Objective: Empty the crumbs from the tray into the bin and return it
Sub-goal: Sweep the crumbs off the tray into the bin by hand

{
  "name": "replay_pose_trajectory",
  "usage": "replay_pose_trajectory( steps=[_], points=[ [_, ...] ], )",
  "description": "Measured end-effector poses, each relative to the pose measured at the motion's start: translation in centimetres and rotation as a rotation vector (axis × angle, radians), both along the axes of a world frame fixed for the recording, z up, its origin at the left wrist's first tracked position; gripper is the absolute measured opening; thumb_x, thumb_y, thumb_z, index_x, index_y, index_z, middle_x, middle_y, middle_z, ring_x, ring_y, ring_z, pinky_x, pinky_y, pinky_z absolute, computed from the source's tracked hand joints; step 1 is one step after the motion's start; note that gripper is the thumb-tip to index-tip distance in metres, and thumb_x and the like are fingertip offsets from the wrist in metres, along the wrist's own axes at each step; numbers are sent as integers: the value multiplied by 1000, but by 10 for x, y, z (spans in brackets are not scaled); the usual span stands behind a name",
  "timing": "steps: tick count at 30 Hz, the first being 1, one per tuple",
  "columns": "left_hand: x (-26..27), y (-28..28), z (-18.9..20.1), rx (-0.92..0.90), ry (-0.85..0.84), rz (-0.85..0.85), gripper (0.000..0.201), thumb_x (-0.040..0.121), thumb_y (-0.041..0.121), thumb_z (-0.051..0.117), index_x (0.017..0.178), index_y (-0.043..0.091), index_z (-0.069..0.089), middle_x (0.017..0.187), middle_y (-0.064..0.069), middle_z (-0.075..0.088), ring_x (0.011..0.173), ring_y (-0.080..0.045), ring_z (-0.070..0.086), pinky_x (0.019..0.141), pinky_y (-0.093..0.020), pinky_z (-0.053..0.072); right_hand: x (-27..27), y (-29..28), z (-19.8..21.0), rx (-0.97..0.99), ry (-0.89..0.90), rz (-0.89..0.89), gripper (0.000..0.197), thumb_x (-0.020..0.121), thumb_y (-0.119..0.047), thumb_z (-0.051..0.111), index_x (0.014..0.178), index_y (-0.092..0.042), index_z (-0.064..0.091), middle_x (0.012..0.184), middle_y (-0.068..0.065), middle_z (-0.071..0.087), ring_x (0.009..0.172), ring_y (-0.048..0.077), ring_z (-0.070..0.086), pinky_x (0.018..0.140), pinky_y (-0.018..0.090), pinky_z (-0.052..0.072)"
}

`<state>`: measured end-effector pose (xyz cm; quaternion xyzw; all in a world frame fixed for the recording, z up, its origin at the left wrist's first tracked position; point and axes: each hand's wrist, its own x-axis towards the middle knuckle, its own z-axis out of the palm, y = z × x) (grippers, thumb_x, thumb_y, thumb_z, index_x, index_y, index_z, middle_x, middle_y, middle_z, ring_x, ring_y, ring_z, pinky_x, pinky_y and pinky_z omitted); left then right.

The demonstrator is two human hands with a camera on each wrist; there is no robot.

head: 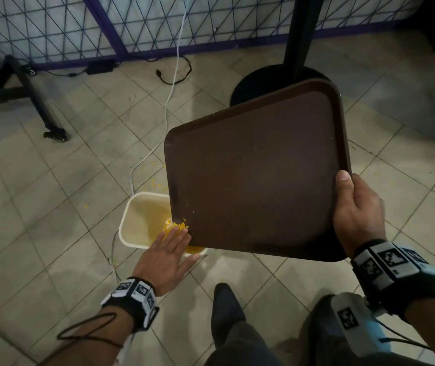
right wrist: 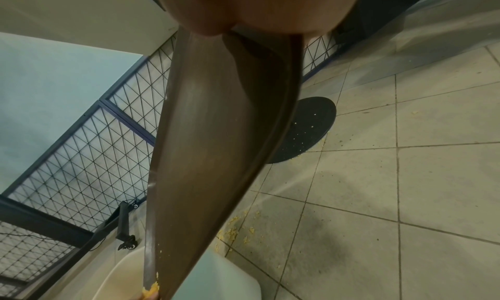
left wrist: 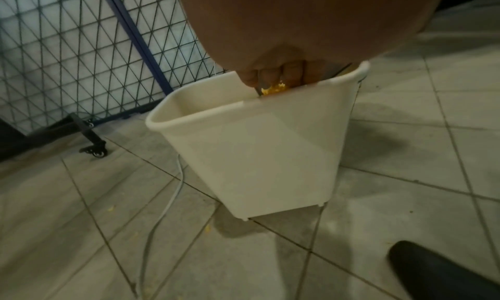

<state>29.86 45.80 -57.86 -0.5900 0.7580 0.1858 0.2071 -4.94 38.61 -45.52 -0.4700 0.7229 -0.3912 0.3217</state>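
A brown plastic tray [head: 256, 175] hangs tilted over the floor, its low corner above a cream bin [head: 137, 220]. My right hand [head: 356, 207] grips the tray's right edge, thumb on top. My left hand [head: 170, 247] lies flat with straight fingers at the low corner, touching a small heap of yellow crumbs [head: 180, 227]. In the left wrist view the fingers [left wrist: 273, 73] reach over the bin [left wrist: 257, 146] rim with crumbs [left wrist: 273, 89] at their tips. The right wrist view shows the tray [right wrist: 216, 144] edge-on, crumbs [right wrist: 151, 288] at its bottom end.
Yellow crumbs [head: 155, 183] lie scattered on the tiled floor beyond the bin. A white cable [head: 168, 101] runs past the bin. A black round pole base [head: 269, 83] stands behind the tray, a wire fence panel [head: 52, 30] with a castor leg [head: 55, 133] at the left. My dark shoe [head: 224, 310] is below.
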Motion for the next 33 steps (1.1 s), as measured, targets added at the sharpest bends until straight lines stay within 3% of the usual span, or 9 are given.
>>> replay_pose_trajectory(
  steps=[3,6,13,16,20,22,25,28,33],
  points=[
    [14,-10,8,-44,12,-36,88,91,69,-10,152,23,34,162,5,24,151,-15,9,122,-37,6,-1,1,-1,-20,15,10,29,103,-37,33,96,-20,55,77,-13,56,71,1,54,56,19,41],
    [16,-26,16,-200,107,29,80,97,65,2,141,22,52,151,2,47,144,-18,33,119,-39,24,-1,1,2,-3,2,9,27,104,-34,33,99,-18,54,77,-13,53,69,-3,50,52,9,36],
    [-14,-36,4,-50,76,239,74,98,62,11,158,18,9,166,-1,4,152,-17,3,123,-38,6,-1,1,4,1,22,-8,31,103,-35,32,97,-15,56,75,-12,53,65,-2,49,50,10,33],
    [-17,-18,0,-38,82,234,77,96,63,7,157,16,17,165,-3,13,151,-18,9,122,-36,7,-1,1,3,2,21,-16,31,103,-35,33,98,-16,56,76,-12,54,66,-2,49,53,16,34],
    [-12,-6,11,-70,130,195,100,84,74,-12,147,19,42,154,-4,42,143,-19,34,116,-35,26,0,1,4,1,11,-10,29,103,-35,32,98,-18,55,76,-14,53,66,-2,49,52,14,34],
    [-10,-11,14,-130,177,257,94,87,74,-5,145,20,45,152,-4,45,139,-20,41,112,-37,33,0,1,5,-5,10,-15,29,103,-35,32,98,-18,55,75,-13,53,66,-2,49,53,14,34],
    [-13,-24,11,-133,170,320,73,98,62,14,154,19,29,162,-3,24,148,-20,24,120,-40,23,-1,0,4,-6,23,-27,30,104,-34,32,95,-16,55,74,-13,52,64,-2,48,48,6,32],
    [-18,-29,2,-40,55,291,75,97,62,6,158,19,6,166,0,-1,152,-18,0,123,-42,6,-1,0,4,-7,7,-34,31,104,-34,32,96,-15,55,75,-12,53,65,-2,49,46,5,35],
    [-23,-7,-1,36,26,223,77,96,64,4,158,19,13,166,1,7,151,-16,8,121,-36,10,-2,0,4,-15,34,-27,34,104,-34,33,93,-12,56,71,-9,52,61,0,48,48,12,32]
  ],
)
